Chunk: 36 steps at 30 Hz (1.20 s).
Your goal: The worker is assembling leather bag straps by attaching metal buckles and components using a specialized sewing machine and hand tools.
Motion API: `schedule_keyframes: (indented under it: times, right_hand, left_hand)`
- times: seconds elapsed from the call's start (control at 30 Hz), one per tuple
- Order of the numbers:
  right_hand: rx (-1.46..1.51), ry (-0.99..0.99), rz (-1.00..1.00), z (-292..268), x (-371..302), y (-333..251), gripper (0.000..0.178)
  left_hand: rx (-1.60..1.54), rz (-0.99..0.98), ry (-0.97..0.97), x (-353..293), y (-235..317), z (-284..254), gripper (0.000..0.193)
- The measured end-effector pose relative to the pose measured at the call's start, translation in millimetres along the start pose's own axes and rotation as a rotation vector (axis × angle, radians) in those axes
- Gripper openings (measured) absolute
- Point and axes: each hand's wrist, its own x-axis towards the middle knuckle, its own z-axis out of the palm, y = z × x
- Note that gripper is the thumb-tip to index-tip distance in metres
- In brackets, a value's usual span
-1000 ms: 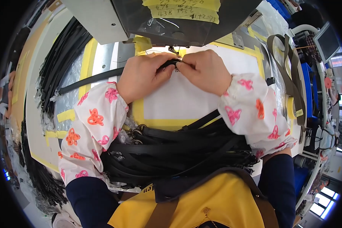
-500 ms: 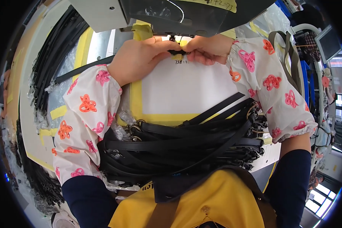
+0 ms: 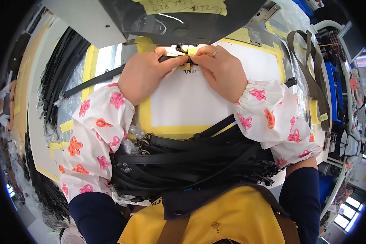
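Note:
A long black strap (image 3: 94, 80) runs from the left, under my left hand, to the needle area of a dark sewing machine (image 3: 171, 30). My left hand (image 3: 142, 75) is closed on the strap, with thumb and fingertips close to the presser foot (image 3: 183, 49). From the other side, my right hand (image 3: 225, 73) pinches the strap's end just below the foot. The two sets of fingertips almost meet there and partly hide the strap end. White paper (image 3: 191, 97) edged with yellow tape lies under both hands.
A heap of black straps with metal rings (image 3: 183, 162) lies between my body and the paper. More black straps (image 3: 65, 73) hang at the far left. Olive webbing (image 3: 313, 77) and a yellow tape roll (image 3: 315, 112) are at the right.
My right hand has turned so its back faces up, and its forearm has swung inward to the left. My left hand stays on the strap. The whole view has shifted, showing more of the machine.

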Motion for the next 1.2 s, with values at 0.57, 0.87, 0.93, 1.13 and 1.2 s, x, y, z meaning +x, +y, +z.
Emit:
schedule_keyframes:
  times: [0.57,0.87,0.93,1.13,1.2]
  right_hand:
    - [-0.844,0.470,0.513,-290,-43,215,0.033]
    - [-0.866,0.196,0.863,-365,-79,270,0.028]
    - [-0.830,0.143,0.852,-369,-77,275,0.027]
    - [-0.956,0.112,0.642,-369,-82,289,0.022]
    - [-0.883,0.382,0.511,-344,-73,279,0.023]
  left_hand:
    - [-0.035,0.190,0.111,3,16,-13,0.038]
    - [-0.049,0.146,0.058,4,17,-12,0.039]
    - [-0.045,0.143,0.060,0,17,-13,0.038]
    - [0.010,0.161,0.058,-5,11,-11,0.039]
    - [0.018,0.181,0.078,-5,13,-14,0.041]
